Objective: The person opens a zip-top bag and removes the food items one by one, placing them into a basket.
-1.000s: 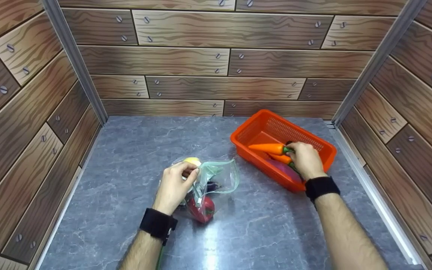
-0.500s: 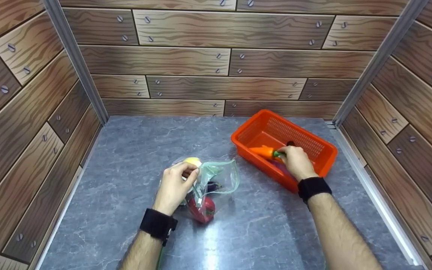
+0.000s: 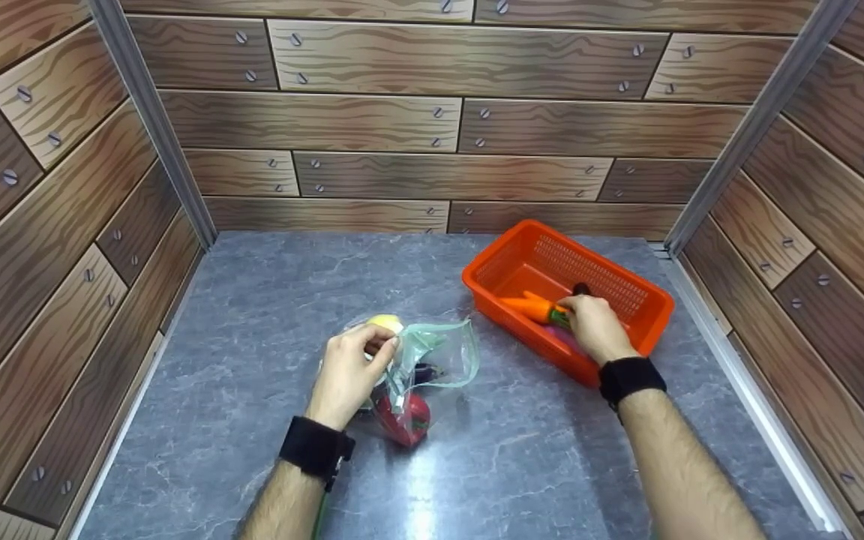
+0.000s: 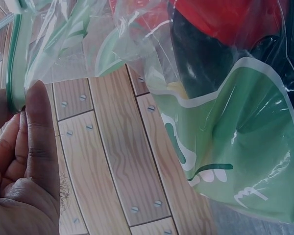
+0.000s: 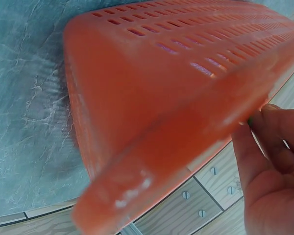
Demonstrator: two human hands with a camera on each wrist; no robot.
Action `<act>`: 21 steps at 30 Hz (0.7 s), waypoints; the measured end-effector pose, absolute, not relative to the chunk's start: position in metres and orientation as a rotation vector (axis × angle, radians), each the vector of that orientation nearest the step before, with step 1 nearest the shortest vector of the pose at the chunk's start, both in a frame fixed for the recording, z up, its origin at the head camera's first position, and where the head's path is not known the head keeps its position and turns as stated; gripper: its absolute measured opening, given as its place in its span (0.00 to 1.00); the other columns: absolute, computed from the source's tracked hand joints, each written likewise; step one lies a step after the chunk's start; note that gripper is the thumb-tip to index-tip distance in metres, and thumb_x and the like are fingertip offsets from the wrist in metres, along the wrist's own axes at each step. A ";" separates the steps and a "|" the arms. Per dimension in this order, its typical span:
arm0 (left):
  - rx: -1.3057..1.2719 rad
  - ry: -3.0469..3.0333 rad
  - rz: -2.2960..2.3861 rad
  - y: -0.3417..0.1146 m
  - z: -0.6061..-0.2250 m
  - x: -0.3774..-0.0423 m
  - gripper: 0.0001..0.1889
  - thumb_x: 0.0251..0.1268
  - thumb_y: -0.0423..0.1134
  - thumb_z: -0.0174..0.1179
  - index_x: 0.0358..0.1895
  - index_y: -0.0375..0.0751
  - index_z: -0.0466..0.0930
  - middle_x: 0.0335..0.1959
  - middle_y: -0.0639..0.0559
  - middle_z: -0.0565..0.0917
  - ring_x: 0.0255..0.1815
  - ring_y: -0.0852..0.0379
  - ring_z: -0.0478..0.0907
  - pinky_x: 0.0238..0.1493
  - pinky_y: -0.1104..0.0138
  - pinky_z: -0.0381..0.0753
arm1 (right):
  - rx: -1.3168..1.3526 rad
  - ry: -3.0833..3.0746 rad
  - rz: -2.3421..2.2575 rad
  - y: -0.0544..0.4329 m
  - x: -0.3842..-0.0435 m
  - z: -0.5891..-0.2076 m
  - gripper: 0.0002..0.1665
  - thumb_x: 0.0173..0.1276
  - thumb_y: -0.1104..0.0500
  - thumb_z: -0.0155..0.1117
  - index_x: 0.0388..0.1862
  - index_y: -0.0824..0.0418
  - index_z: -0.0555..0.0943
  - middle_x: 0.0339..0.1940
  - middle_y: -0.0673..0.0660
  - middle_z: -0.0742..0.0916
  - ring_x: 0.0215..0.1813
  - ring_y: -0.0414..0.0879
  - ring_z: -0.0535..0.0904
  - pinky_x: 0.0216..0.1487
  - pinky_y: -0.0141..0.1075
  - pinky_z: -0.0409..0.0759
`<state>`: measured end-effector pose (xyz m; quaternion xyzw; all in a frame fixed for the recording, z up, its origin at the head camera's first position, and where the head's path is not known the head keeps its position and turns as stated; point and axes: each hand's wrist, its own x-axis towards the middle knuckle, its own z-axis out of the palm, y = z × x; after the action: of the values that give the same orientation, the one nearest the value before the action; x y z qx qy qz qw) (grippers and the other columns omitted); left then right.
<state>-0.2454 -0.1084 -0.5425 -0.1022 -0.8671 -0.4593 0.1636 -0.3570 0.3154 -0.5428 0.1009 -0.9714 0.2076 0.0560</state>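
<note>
My left hand (image 3: 353,360) pinches the rim of a clear zip bag (image 3: 451,352) with green edging. In the left wrist view its thumb and fingertips meet on the green zip strip (image 4: 15,58). Inside or behind the clear film show a red bell pepper (image 3: 406,420), a dark eggplant-like piece (image 3: 426,373) and something yellow (image 3: 385,322). My right hand (image 3: 598,326) reaches into the orange basket (image 3: 503,319) and pinches the green top of a carrot (image 3: 533,307). In the right wrist view the basket wall hides most of what its fingertips hold.
A purple thing (image 3: 567,337) lies under the right hand in the basket, and a dark rounded thing (image 3: 580,289) sits by its far wall. Wood-patterned walls (image 3: 447,124) surround the grey marbled table (image 3: 274,277) at the back and sides.
My right hand has moved left and lowered the carrot into the basket, then shifted slightly at its green top. The left hand and bag have stayed in place.
</note>
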 end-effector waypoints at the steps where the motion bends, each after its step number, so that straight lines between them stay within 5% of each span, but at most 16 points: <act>1: -0.290 -2.473 -1.310 -0.108 -0.542 -0.246 0.04 0.84 0.36 0.74 0.48 0.43 0.97 0.38 0.53 0.96 0.40 0.59 0.90 0.45 0.68 0.90 | 0.302 -2.947 0.632 0.316 -0.356 -0.542 0.17 0.84 0.73 0.65 0.64 0.70 0.92 0.60 0.71 0.96 0.63 0.73 0.94 0.69 0.67 0.91; 21: -0.295 -2.461 -1.316 -0.110 -0.544 -0.247 0.04 0.84 0.37 0.74 0.48 0.43 0.97 0.37 0.53 0.95 0.39 0.59 0.90 0.46 0.66 0.91 | 0.387 -2.825 0.720 0.274 -0.319 -0.506 0.26 0.89 0.58 0.72 0.80 0.65 0.86 0.78 0.71 0.89 0.78 0.69 0.87 0.80 0.66 0.86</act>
<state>-0.2470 -0.1100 -0.5441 -0.1036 -0.8647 -0.4623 0.1668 -0.3193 0.2739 -0.5056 0.1309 -0.9557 0.2436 0.1002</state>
